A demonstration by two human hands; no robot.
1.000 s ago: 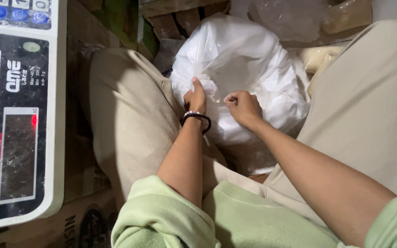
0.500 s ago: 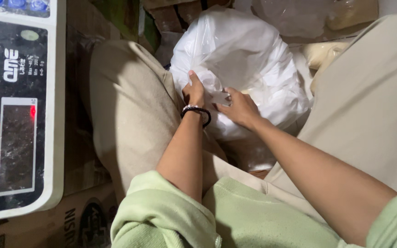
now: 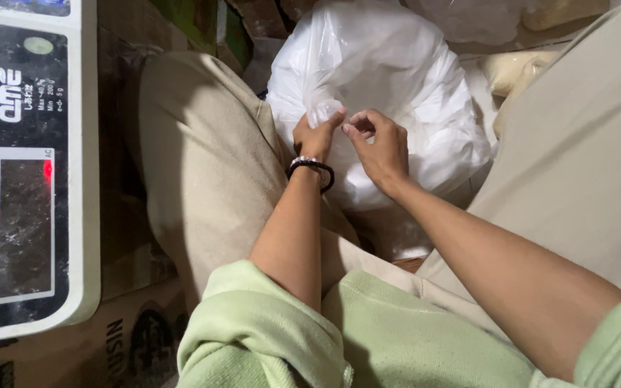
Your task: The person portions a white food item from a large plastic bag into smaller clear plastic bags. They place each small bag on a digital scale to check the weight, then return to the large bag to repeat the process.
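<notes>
Both hands (image 3: 350, 140) pinch white bag (image 3: 397, 79) btwn knees.

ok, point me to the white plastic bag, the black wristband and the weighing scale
white plastic bag (image 3: 397, 79): head view, on its bulging upper side.
black wristband (image 3: 312, 167): head view, on the band across the left wrist.
weighing scale (image 3: 16, 179): head view, on its dark front panel.

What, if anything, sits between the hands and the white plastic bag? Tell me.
Nothing visible does. The left hand and right hand are both already on the white plastic bag, pinching its gathered neck between the knees.
</notes>
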